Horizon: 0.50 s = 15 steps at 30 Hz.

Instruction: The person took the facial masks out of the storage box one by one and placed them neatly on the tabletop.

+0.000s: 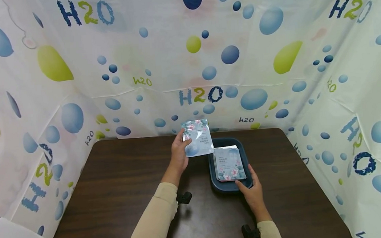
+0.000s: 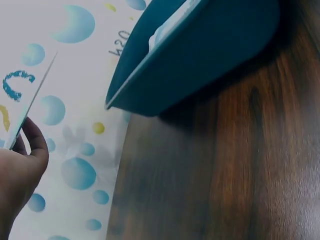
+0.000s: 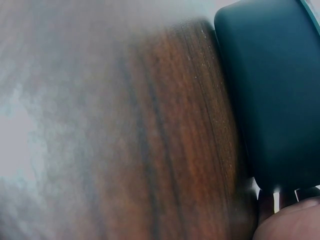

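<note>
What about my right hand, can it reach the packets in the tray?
Probably yes: your right hand grips the tray close to the stacked packets, and nothing lies on top of them.

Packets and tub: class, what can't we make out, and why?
Fine print on the held packet, head view: too small.
Stack count, head view: its top covers the rest.
Most of the stack, left wrist view: tub and top edge hide it.
Rest of the tub, right wrist view: beyond right edge.

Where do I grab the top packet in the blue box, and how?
Probably pinch the top packet by its near edge, coming from your side: it lies flat, and the gap between that edge and the near wall of the box looks roomy enough.
</note>
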Available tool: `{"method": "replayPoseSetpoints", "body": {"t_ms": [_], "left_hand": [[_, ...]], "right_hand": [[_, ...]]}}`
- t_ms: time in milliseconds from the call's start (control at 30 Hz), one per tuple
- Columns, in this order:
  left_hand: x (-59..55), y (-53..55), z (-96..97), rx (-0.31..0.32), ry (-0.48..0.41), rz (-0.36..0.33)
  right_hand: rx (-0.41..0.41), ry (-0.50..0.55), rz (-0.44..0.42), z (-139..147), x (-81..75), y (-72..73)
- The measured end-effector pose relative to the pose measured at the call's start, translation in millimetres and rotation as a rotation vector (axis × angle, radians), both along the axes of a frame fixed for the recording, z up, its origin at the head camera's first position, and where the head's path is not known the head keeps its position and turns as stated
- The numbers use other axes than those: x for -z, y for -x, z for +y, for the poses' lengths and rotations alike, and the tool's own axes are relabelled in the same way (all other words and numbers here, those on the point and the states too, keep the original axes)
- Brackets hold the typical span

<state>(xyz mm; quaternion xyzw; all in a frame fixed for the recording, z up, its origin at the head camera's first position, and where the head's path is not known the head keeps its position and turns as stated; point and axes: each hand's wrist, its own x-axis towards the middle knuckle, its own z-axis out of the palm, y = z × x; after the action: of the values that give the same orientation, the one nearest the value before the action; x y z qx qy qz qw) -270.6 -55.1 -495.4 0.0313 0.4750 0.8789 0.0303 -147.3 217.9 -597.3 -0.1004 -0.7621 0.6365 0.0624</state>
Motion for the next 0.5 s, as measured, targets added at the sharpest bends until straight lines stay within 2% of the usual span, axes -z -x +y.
{"method": "replayPoseSetpoints", "body": {"t_ms": [200, 367, 500], "left_hand": [[8.9, 7.2, -14.2, -0.023, -0.003, -0.062], [21.5, 7.9, -27.2, -0.052, 0.017, -0.106], [35.2, 5.8, -34.7, -0.068, 0.067, -0.150]], "right_hand": [[-0.001, 0.013, 0.008, 0.6, -0.7, 1.0], [-0.003, 0.015, 0.005, 0.2, -1.2, 0.9], [-0.007, 0.025, -0.014, -3.6, -14.4, -3.5]]}}
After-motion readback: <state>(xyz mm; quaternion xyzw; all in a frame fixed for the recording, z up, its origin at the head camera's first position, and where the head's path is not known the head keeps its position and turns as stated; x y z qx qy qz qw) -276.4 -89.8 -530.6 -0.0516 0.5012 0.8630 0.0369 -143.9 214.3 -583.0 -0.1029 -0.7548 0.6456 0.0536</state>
